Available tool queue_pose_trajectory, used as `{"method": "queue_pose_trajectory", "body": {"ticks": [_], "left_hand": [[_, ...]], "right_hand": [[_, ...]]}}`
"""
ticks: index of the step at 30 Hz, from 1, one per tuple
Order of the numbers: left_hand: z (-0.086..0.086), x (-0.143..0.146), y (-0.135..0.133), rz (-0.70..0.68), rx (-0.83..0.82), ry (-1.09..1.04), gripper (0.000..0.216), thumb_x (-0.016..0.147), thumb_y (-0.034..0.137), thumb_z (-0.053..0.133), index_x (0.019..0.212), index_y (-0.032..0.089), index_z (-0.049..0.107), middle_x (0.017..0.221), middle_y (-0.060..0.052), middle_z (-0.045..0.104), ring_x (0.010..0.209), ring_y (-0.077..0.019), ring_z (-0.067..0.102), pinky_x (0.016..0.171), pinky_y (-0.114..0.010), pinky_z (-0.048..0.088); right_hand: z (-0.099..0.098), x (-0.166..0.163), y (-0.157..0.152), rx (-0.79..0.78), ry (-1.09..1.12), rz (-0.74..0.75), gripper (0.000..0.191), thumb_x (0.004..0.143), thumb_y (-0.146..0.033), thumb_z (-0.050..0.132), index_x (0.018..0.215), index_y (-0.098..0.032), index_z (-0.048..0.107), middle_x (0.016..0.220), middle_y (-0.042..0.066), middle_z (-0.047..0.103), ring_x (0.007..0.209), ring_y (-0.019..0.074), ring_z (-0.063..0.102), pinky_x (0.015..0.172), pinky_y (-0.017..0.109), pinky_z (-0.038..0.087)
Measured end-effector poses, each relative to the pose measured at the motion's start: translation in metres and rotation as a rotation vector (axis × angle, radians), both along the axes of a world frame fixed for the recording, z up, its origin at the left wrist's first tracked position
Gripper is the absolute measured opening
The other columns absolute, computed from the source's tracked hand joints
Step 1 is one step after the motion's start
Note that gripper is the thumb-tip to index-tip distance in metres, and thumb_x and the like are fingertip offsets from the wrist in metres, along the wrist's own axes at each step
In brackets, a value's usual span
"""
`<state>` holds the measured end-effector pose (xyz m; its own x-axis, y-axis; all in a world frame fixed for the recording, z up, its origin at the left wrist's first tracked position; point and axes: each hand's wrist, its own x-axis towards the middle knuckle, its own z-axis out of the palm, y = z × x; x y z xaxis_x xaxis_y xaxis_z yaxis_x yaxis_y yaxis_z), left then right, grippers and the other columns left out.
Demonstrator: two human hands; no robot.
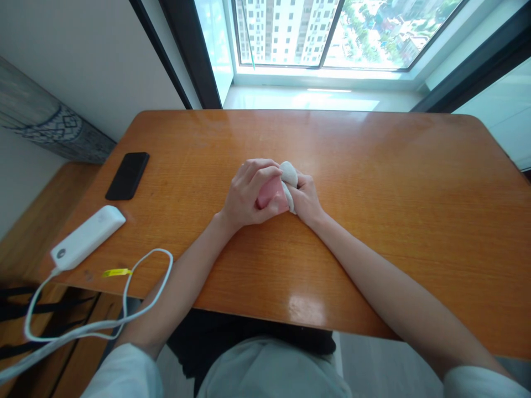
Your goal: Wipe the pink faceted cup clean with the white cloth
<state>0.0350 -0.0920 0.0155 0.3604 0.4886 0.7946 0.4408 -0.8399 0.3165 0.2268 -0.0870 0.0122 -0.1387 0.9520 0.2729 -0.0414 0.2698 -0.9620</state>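
Observation:
My left hand (253, 190) is closed round a small pink cup-shaped object (271, 193), tilted on its side with its wider end toward the right. Much of its surface is hidden behind my fingers and thumb. My right hand (306, 194) grips a bunched white cloth (289, 174), which presses against the right end of the pink object. One bulge of cloth sticks up above my right fingers, and another strip hangs below along the pink edge. Whether part of the cloth goes inside the pink object, I cannot tell. Both hands are held close together over the middle of the table.
The wooden table (394, 221) has a black phone (128, 176) at its left. Nearer me lies a white power strip (88, 237) with a looping white cable (160, 251) and a yellow tag (116, 272); the cable passes by my left forearm. A window (315, 33) is beyond.

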Motion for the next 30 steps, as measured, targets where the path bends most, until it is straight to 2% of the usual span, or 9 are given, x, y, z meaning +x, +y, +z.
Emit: {"method": "queue_pose_trajectory", "body": {"ticks": [4, 7, 11, 13, 16, 20, 24, 26, 30], "left_hand": [[0.011, 0.005, -0.005, 0.012, -0.094, -0.091, 0.038, 0.104, 0.050, 0.064, 0.132, 0.025, 0.067, 0.128, -0.011, 0.079, 0.115, -0.0297, 0.075, 0.105, -0.047, 0.061], [0.018, 0.007, -0.007, 0.000, -0.276, -0.161, 0.033, 0.106, 0.052, 0.063, 0.124, 0.025, 0.071, 0.118, -0.007, 0.081, 0.106, -0.0259, 0.078, 0.099, -0.043, 0.061], [0.013, 0.006, 0.000, -0.063, -0.613, -0.331, 0.041, 0.110, 0.061, 0.056, 0.111, 0.024, 0.075, 0.104, -0.004, 0.082, 0.090, -0.0214, 0.075, 0.083, -0.038, 0.060], [0.007, 0.006, 0.004, -0.119, -0.707, -0.409, 0.046, 0.110, 0.067, 0.055, 0.106, 0.026, 0.076, 0.099, -0.003, 0.082, 0.088, -0.0217, 0.074, 0.080, -0.039, 0.060], [0.003, 0.008, 0.005, -0.081, -0.615, -0.428, 0.049, 0.112, 0.069, 0.053, 0.105, 0.028, 0.078, 0.109, -0.005, 0.080, 0.104, -0.0248, 0.074, 0.096, -0.045, 0.063], [0.004, 0.007, -0.001, 0.103, -0.280, -0.356, 0.051, 0.119, 0.063, 0.040, 0.118, 0.027, 0.076, 0.126, -0.010, 0.073, 0.121, -0.0273, 0.071, 0.107, -0.048, 0.062], [-0.001, 0.000, -0.003, 0.021, 0.003, -0.171, 0.048, 0.116, 0.064, 0.043, 0.139, 0.028, 0.065, 0.135, -0.013, 0.071, 0.125, -0.0301, 0.071, 0.108, -0.052, 0.063], [-0.005, -0.001, -0.001, -0.041, 0.055, -0.066, 0.049, 0.113, 0.062, 0.051, 0.147, 0.028, 0.060, 0.142, -0.014, 0.069, 0.132, -0.0317, 0.070, 0.112, -0.054, 0.063], [-0.007, 0.003, 0.001, -0.017, -0.022, -0.022, 0.044, 0.112, 0.056, 0.052, 0.144, 0.026, 0.058, 0.144, -0.016, 0.070, 0.135, -0.0322, 0.071, 0.113, -0.053, 0.063]], "right_hand": [[0.000, 0.000, -0.001, 0.024, -0.015, -0.006, 0.046, 0.088, -0.059, 0.087, 0.064, -0.024, 0.070, 0.099, 0.003, 0.073, 0.093, 0.0199, 0.065, 0.091, 0.038, 0.059], [0.000, 0.001, -0.003, 0.010, -0.026, 0.001, 0.044, 0.087, -0.063, 0.088, 0.071, -0.024, 0.078, 0.115, 0.006, 0.079, 0.106, 0.0238, 0.071, 0.099, 0.041, 0.061], [-0.001, 0.002, -0.004, 0.044, -0.065, 0.024, 0.030, 0.088, -0.049, 0.088, 0.073, -0.024, 0.082, 0.129, 0.008, 0.081, 0.113, 0.0258, 0.074, 0.101, 0.042, 0.060], [-0.002, 0.001, -0.004, 0.070, -0.061, 0.031, 0.021, 0.088, -0.040, 0.086, 0.074, -0.024, 0.083, 0.129, 0.008, 0.082, 0.115, 0.0258, 0.074, 0.101, 0.041, 0.059], [-0.002, 0.001, -0.002, 0.063, -0.033, 0.038, 0.020, 0.086, -0.037, 0.084, 0.071, -0.023, 0.081, 0.116, 0.006, 0.082, 0.106, 0.0230, 0.073, 0.096, 0.038, 0.057], [0.001, 0.001, -0.002, -0.029, -0.015, 0.050, 0.025, 0.083, -0.040, 0.084, 0.068, -0.022, 0.075, 0.089, 0.001, 0.074, 0.081, 0.0167, 0.062, 0.077, 0.033, 0.053], [0.003, 0.001, -0.003, -0.070, -0.031, 0.020, 0.026, 0.084, -0.038, 0.080, 0.066, -0.022, 0.070, 0.080, 0.000, 0.066, 0.080, 0.0167, 0.058, 0.071, 0.030, 0.051], [0.002, 0.002, -0.002, -0.073, -0.018, -0.006, 0.031, 0.085, -0.038, 0.079, 0.063, -0.022, 0.065, 0.079, 0.000, 0.064, 0.080, 0.0164, 0.057, 0.072, 0.030, 0.051], [-0.001, 0.001, 0.001, -0.049, -0.016, -0.010, 0.039, 0.085, -0.047, 0.083, 0.062, -0.022, 0.063, 0.084, 0.000, 0.067, 0.082, 0.0172, 0.059, 0.079, 0.034, 0.055]]}}
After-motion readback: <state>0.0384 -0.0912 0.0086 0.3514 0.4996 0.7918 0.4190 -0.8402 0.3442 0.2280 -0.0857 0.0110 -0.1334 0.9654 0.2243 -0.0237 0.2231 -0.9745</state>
